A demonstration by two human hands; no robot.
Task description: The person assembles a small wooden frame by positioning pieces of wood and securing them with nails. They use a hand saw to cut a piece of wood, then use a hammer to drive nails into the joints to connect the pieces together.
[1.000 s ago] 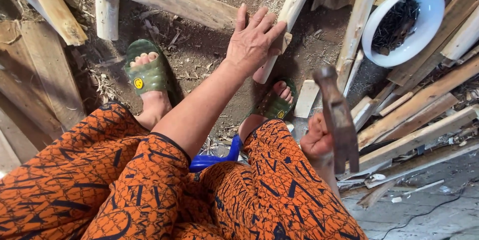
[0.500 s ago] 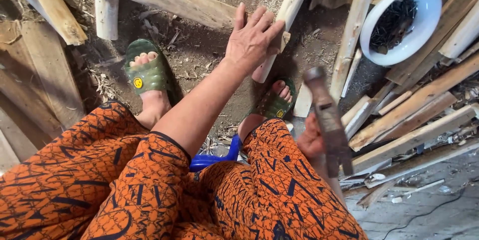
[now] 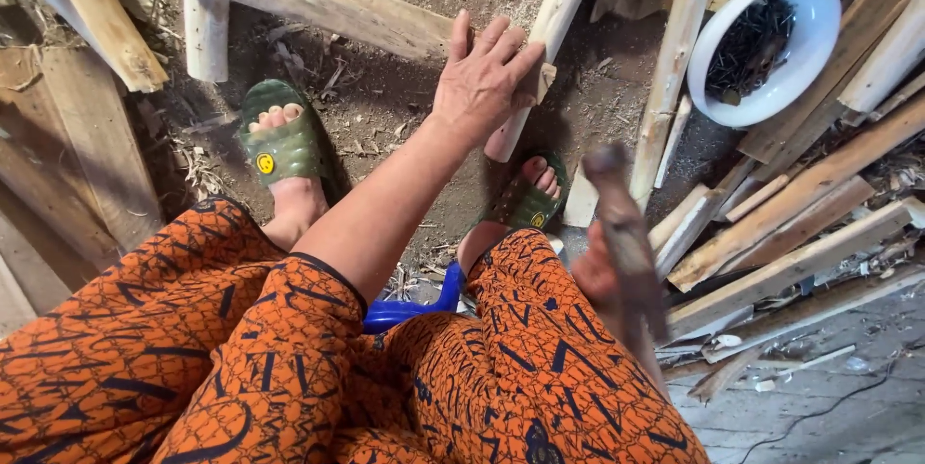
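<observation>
flat and spread, left hand point(image 3: 487, 79) presses on a round stick point(image 3: 549, 35) where it crosses a plank point(image 3: 318, 1); the fingers lie open on the wood and do not wrap it. right hand point(image 3: 602, 271) is closed around the handle of a hammer point(image 3: 626, 233), which is blurred and has its head up, at about 4 o'clock from left hand.

going left to right: a green sandal point(image 3: 281, 141) at 8 o'clock of left hand, then the stick running toward 12 o'clock, the second sandal point(image 3: 528, 199) under it, a pile of split sticks point(image 3: 771, 223), and a white bowl point(image 3: 805, 50) of dark nails point(image 3: 752, 35) at 2 o'clock.

i judge the step is hammering at the crossing, with the wood held steady. i cannot see any nail at the joint. the next move calls for a strike just beside the fingers point(image 3: 501, 40), so the aim must be careful and the stick must not roll.
</observation>
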